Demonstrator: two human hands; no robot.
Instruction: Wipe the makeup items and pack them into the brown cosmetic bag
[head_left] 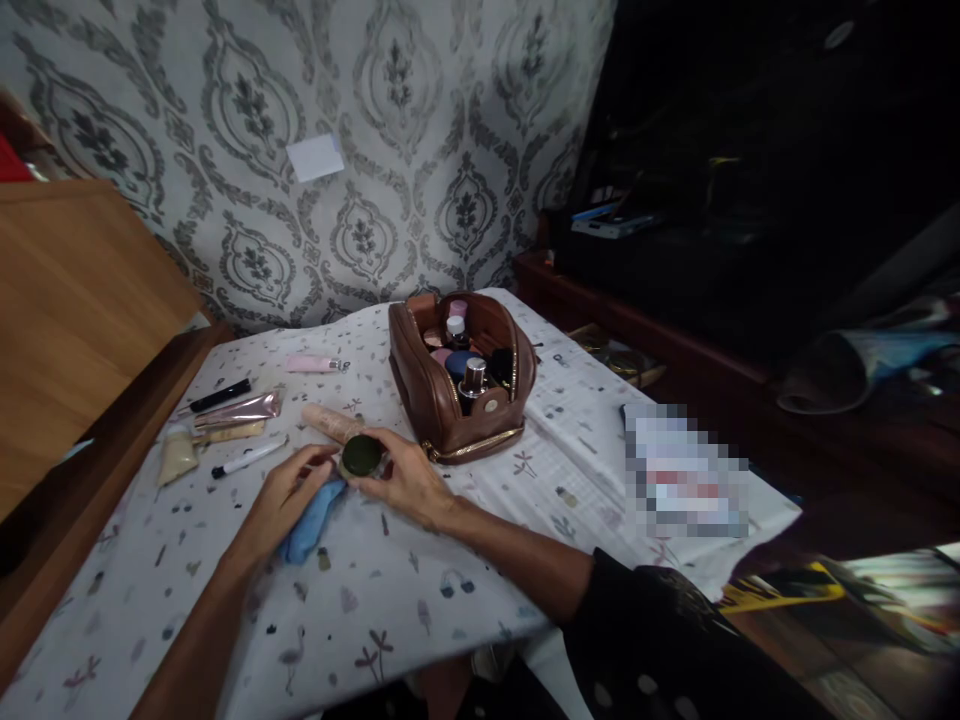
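On my feed, the right hand (411, 482) has its thumb and fingers curved around a round jar (361, 456) with a dark green top, holding it just above or on the table; I can't tell which. The left hand (289, 495) comes in from the other side, its fingers bent and their tips close to the jar's edge. Whether they touch it or pinch anything, I can't tell. A blue cloth (311, 525) lies crumpled just beside the left hand, below the jar.

Just behind the jar I see a peach tube (328, 420) lying on its side. Out to the left are a white pen (251, 458) with a dark tip, a beige tube (178, 457), a metallic pink tube (244, 409) and a black tube (221, 395). A pale pink tube (311, 364) lies farther back.

Beyond the right hand, a brown bag (472, 433) stands unzipped, with a silver-capped bottle (474, 380) and a white-capped bottle (456, 332) among its contents. Everything here sits on a printed white tablecloth (409, 640). A pixelated object (686, 475) rests near its right edge. Behind, I have grey patterned wallpaper (360, 100) bearing a small white paper (315, 158).
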